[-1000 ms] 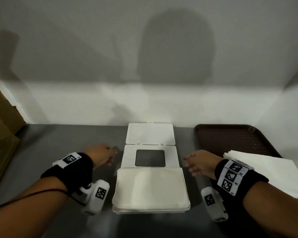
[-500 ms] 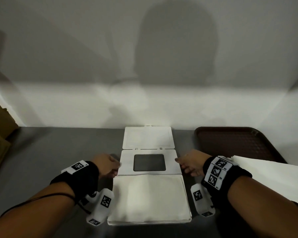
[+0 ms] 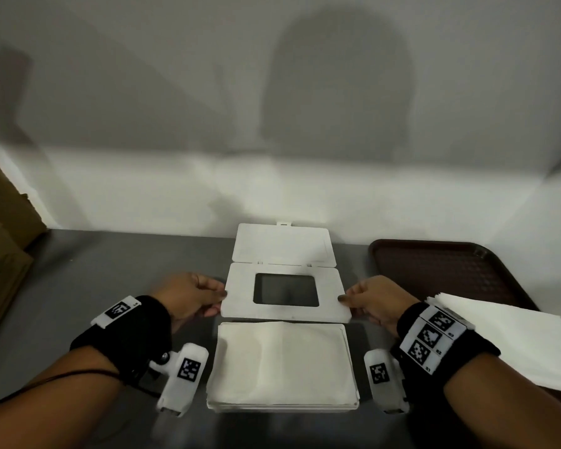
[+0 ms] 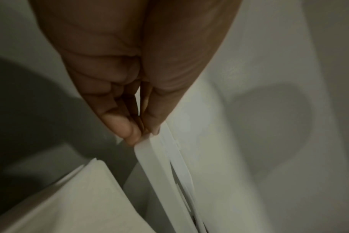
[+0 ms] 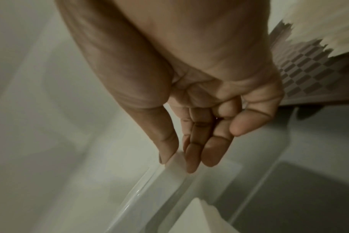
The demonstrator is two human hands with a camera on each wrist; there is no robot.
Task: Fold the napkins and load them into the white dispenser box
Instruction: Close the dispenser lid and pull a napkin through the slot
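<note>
A white dispenser box base [image 3: 284, 406] holds a stack of folded napkins [image 3: 282, 361] near the table's front edge. Just beyond it lies the white lid frame [image 3: 240, 303] with a dark rectangular opening, its hinged flap [image 3: 282, 244] folded open to the back. My left hand [image 3: 219, 299] pinches the frame's left edge [image 4: 147, 146] between thumb and fingers. On the opposite side my right hand [image 3: 345, 304] pinches the frame's right edge [image 5: 175, 160] the same way. The frame's near edge looks slightly raised off the table.
A dark brown tray [image 3: 447, 270] sits at the right with a stack of unfolded white napkins [image 3: 506, 338] lying over its front part. Brown cardboard [image 3: 0, 241] stands at the far left. A white wall closes the back of the grey table [image 3: 78, 286].
Both hands have moved inward from the table beside the box and taken hold of the lid frame's left and right edges.
</note>
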